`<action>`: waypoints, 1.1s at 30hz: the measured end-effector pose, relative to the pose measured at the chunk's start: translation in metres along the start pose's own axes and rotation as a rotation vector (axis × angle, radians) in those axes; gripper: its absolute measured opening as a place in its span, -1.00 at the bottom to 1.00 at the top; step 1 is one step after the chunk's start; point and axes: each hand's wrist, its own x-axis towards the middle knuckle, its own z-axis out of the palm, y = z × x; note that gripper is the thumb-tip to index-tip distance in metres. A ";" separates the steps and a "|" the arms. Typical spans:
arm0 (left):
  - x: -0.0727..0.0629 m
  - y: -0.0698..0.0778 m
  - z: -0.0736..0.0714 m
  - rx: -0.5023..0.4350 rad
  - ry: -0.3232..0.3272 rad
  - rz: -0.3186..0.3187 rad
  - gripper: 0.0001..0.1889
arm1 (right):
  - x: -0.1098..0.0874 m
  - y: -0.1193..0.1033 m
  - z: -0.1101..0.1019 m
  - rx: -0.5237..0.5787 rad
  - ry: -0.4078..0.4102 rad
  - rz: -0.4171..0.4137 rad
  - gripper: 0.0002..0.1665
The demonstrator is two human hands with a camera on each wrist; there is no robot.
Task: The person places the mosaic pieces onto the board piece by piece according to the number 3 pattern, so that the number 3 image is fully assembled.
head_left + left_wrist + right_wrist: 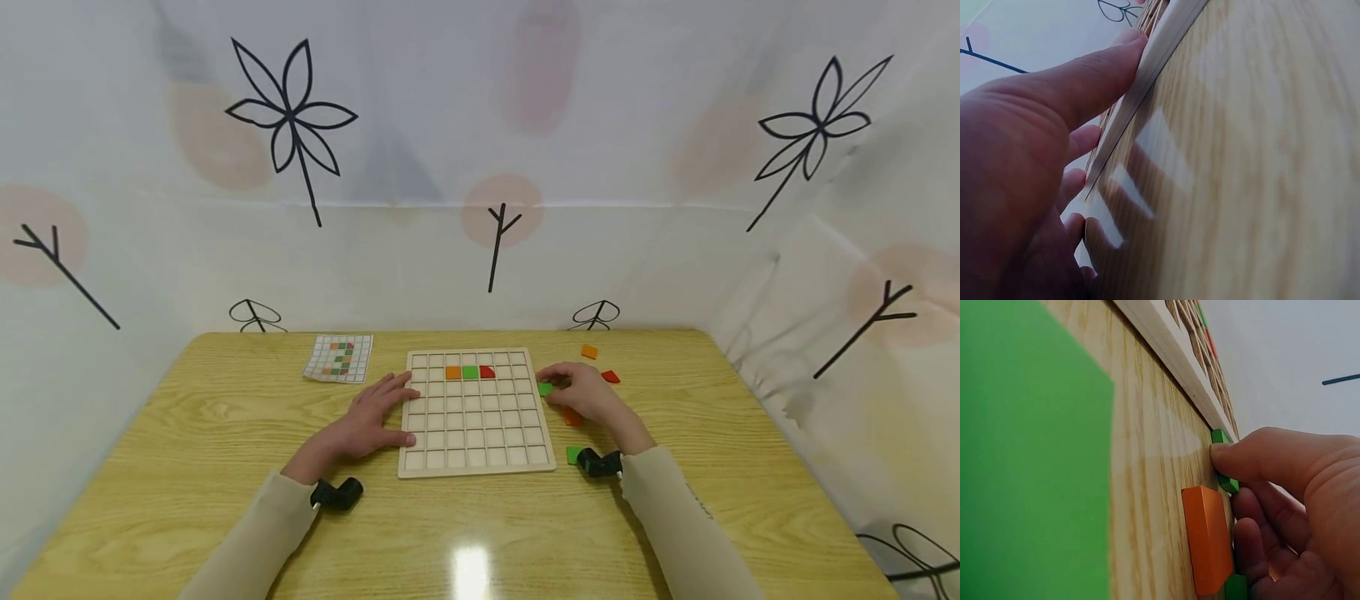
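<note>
My left hand (367, 425) rests on the left edge of a pale wooden grid board (476, 421), fingers spread and thumb apart along its side. Near the board's top, an orange square (453, 372), a green square (470, 372) and a red piece with one rounded corner (487, 372) sit side by side in one row of cells. Just off the board's right edge, my right hand (588, 392) pinches a green tile (1229, 484) between thumb and fingers. An orange tile (1204, 540) lies on the table below that hand.
A printed grid card (362, 371) with a coloured pattern lies left of the board. On the right are an orange tile (590, 352), a red piece (611, 377) and, by the right wrist, a green tile (573, 455). A patterned white cloth (420, 267) hangs behind the table.
</note>
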 end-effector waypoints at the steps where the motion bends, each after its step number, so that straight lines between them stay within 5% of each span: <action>1: 0.000 0.000 0.000 0.000 0.000 0.000 -0.30 | 0.000 0.000 0.000 -0.005 0.000 -0.002 -0.63; 33: 0.000 0.000 0.001 -0.012 -0.003 -0.017 -0.30 | -0.003 -0.008 0.000 -0.063 0.026 -0.090 -0.66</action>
